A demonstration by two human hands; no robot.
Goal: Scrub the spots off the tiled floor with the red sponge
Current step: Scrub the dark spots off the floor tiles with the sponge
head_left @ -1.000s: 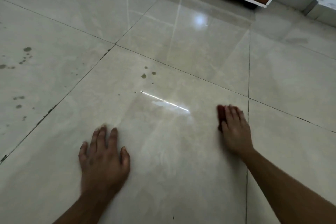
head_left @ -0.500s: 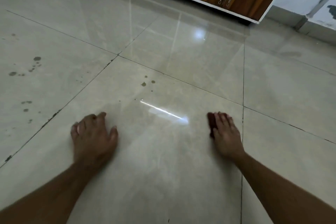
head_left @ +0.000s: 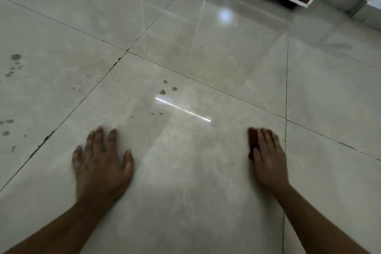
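Palm-down left hand (head_left: 101, 163) lies spread flat on the glossy beige tiled floor (head_left: 185, 192); right hand (head_left: 268, 159), fingers straight, presses the dark red sponge (head_left: 252, 140).

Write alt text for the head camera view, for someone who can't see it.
Two bare hands press flat on a glossy beige tiled floor; the right hand covers a red sponge, the left hand is empty. Dark spots lie ahead.

Light: dim and flat, you're working in a murky room.
Glare: a round reflection on the tiled floor (head_left: 206, 171) at one o'clock, a thin bright streak dead centre.
Blur: your left hand (head_left: 102, 163) smears; right hand (head_left: 268, 161) soft.
Edges: grout lines bow outward.
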